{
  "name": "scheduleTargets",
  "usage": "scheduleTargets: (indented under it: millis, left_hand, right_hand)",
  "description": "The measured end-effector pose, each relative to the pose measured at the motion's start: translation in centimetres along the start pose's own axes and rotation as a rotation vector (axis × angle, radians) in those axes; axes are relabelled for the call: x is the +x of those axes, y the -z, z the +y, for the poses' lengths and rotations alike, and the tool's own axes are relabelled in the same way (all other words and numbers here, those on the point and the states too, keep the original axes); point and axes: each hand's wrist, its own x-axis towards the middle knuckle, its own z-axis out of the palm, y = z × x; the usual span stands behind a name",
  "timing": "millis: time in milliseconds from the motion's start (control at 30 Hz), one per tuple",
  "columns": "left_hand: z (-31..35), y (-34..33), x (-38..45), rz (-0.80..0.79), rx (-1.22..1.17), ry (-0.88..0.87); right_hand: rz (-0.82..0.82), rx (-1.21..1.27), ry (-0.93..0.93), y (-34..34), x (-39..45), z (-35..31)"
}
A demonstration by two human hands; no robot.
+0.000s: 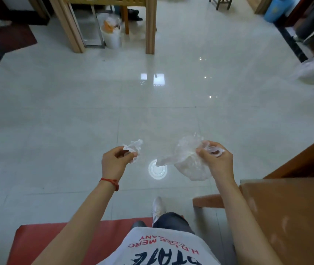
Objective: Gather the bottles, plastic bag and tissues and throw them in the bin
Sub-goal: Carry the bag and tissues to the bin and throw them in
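The left hand (115, 161) pinches a crumpled tissue (134, 149) at its fingertips; the right hand (216, 159) is closed on a gathered clear plastic bag (188, 161) together with what looks like a clear bottle mouth (216, 151). Both items appear light, soft and compressible; the bag film is probably slippery, so grip it at the bunched neck; the white bin (112, 36) stands well apart, across the floor (75, 111)

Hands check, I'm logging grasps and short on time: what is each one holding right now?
Left hand: closed on a crumpled tissue.
Right hand: closed on a clear plastic bag, with a clear ring-shaped piece under the fingers.
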Motion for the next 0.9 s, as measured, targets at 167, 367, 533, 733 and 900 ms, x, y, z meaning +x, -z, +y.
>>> scheduleTargets:
  millis: [167,367,533,733,900]
  left_hand:
    - [3.2,-3.2,5.9,-0.006,0.025,-0.015]
    - [5.8,-6.1,13.2,-0.03,0.019,-0.003]
    - [8.4,-9.1,22.1,-0.091,0.019,-0.013]
    - [13.4,-11.6,33.0,-0.166,0.016,-0.03]
    - [16.5,-14.0,39.8,-0.228,0.06,-0.048]
  right_hand:
    - [-0.003,0.017,-0.042,-1.0,6.3,-2.1]
    - [0.027,0.052,-0.083,-3.0,13.3,-4.0]
    - [0.089,0.074,-0.099,-5.8,20.6,-5.8]
    - [0.16,0.101,-0.115,-10.1,28.9,-9.4]
    - [0.212,0.114,-0.112,-12.0,34.2,-11.9]
